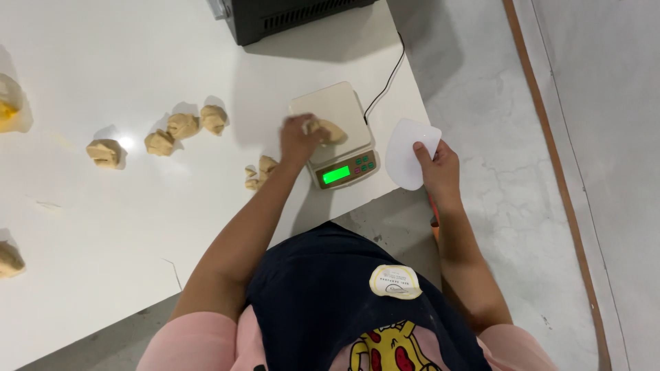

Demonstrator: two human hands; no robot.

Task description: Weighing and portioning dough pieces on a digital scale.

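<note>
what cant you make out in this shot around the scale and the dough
- Scale display: head view, digits too small to read.
- Dough piece on the scale: partly covered by the left hand.
- Black box: cut off by the top edge.
- White scraper: lower part hidden behind the right hand.

Left hand [297, 137] outstretched, fingers closed; right hand [440, 168] gripping, arm bent.

A white table [103, 206] fills the left of the frame, lit brightly from above; grey concrete floor [495, 172] is seen at right, edged by a brown strip [550, 151] and pale wall [605, 103]
</note>
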